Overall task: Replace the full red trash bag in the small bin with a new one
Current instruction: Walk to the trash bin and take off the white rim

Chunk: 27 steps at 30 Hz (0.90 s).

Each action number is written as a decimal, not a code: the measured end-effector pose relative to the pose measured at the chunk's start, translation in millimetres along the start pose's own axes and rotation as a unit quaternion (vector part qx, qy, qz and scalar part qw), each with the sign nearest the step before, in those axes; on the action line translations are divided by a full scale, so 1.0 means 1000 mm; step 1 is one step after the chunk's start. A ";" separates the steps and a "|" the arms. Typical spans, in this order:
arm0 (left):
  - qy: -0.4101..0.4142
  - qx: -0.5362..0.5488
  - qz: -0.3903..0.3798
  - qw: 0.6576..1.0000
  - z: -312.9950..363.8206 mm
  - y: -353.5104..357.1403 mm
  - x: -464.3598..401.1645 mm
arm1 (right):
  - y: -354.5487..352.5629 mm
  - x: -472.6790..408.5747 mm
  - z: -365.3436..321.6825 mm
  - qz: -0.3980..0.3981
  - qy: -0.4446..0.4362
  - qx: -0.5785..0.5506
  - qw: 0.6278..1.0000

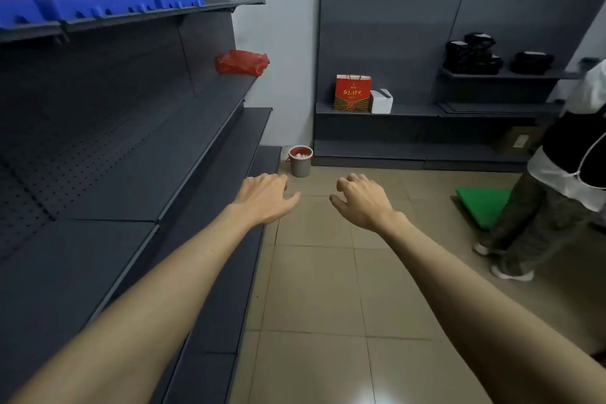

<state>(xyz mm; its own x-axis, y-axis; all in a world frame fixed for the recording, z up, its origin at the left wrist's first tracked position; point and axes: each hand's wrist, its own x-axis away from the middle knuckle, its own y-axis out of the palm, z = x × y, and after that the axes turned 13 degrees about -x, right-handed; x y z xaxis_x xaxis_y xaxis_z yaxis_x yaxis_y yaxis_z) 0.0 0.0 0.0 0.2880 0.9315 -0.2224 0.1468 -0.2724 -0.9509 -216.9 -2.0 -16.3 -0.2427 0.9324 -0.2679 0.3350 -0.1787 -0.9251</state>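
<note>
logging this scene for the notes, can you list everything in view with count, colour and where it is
small bin: 1, grey, on floor in far corner, red liner holding white trash
red plastic bag: 1, red, on left middle shelf, far end
blue trays: several, blue, top left shelf
gift bag: 1, red, back shelf
white box: 1, white, right of gift bag
black items: a stack, black, right shelf
green mat: 1, green, on floor at right
other person: 1, right edge
left hand: empty, fingers spread
right hand: empty, fingers curled
</note>
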 end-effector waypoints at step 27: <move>-0.034 -0.014 -0.053 0.998 -0.033 0.091 -0.320 | 0.055 -0.305 0.160 -0.031 0.002 -0.011 0.999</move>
<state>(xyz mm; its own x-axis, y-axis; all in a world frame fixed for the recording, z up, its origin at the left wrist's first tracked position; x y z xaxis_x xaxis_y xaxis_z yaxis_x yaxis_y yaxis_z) -48.2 -330.8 -8.0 0.2053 0.9694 -0.1349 0.1997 -0.1765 -0.9638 -270.4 -346.1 -28.3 -0.2592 0.9429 -0.2092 0.3393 -0.1139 -0.9338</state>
